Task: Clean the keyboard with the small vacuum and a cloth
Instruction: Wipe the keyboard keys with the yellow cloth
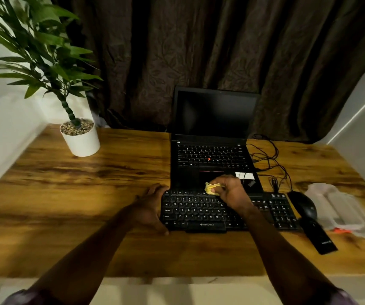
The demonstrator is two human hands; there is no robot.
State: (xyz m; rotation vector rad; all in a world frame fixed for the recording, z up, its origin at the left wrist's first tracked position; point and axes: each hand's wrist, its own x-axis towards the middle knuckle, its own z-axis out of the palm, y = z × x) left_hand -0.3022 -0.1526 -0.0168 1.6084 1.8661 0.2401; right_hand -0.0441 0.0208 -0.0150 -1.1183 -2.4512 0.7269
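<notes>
A black keyboard lies on the wooden desk in front of an open laptop. My left hand grips the keyboard's left end, thumb at the near edge and fingers at the far corner. My right hand holds a small bunched yellow cloth against the top key rows near the middle. A long black device, possibly the small vacuum, lies on the desk just right of the keyboard.
A black mouse sits at the keyboard's right end, with a clear plastic package beyond it. Black cables tangle right of the laptop. A potted plant stands at the desk's back left. Dark curtains hang behind.
</notes>
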